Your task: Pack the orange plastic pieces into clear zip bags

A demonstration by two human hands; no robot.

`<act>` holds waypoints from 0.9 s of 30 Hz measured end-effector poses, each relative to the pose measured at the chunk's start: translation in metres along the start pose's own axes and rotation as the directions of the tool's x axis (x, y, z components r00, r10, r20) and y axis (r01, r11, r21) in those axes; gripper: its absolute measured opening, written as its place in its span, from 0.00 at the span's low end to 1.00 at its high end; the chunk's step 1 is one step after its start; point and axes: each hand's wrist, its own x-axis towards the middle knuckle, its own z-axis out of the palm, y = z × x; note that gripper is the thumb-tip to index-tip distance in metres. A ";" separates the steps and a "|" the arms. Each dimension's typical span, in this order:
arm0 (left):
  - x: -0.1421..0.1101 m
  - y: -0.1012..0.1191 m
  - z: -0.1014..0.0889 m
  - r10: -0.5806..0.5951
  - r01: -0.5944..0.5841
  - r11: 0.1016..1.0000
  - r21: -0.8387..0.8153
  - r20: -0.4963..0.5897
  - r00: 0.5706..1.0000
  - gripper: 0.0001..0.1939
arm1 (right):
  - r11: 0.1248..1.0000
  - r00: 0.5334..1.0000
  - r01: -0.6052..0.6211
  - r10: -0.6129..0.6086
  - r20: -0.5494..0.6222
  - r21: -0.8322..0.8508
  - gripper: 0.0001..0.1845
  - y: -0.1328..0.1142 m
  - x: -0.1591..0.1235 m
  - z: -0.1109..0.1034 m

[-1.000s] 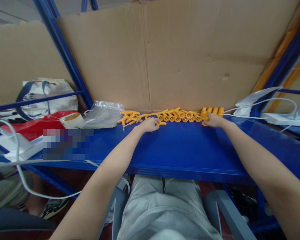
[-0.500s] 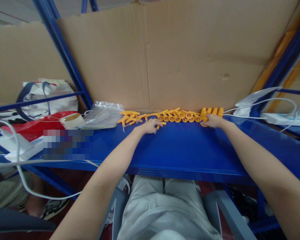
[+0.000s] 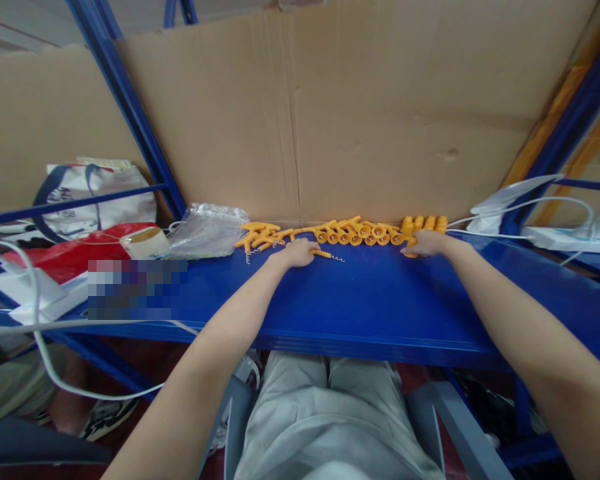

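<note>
A row of orange plastic corkscrew parts (image 3: 360,232) lies along the back of the blue shelf (image 3: 360,300), against the cardboard wall. My left hand (image 3: 296,253) is closed round the handle of one orange corkscrew (image 3: 325,254), whose metal spiral points right over the shelf. Behind it lies a loose heap of orange handles (image 3: 260,235). My right hand (image 3: 425,243) is curled over an orange piece at the right end of the row, next to several stacked orange caps (image 3: 427,222).
A crumpled clear plastic bag (image 3: 205,230) and a tape roll (image 3: 143,240) sit left of the orange parts. A red bag (image 3: 70,257) and a white tote (image 3: 93,193) are farther left. White cables and a power strip (image 3: 560,237) lie at the right.
My left hand has drawn one corkscrew out of the row; its spiral now sticks out to the right on the shelf. My right hand has stayed at the row's right end.
</note>
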 end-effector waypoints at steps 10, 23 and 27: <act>-0.009 0.012 -0.016 -0.070 0.084 0.992 -0.093 0.144 0.987 0.11 | 0.992 0.989 0.113 -0.118 0.094 0.060 0.35 -0.038 -0.014 -0.016; -0.009 0.015 -0.017 -0.038 0.015 0.979 -0.205 -0.106 0.994 0.18 | 0.871 0.824 0.491 -0.470 -0.316 -0.013 0.15 -0.087 -0.032 -0.025; -0.010 0.016 -0.018 -0.036 0.010 0.985 -0.171 -0.151 0.988 0.17 | 0.846 0.792 0.533 -0.498 -0.352 0.002 0.15 -0.090 -0.030 -0.019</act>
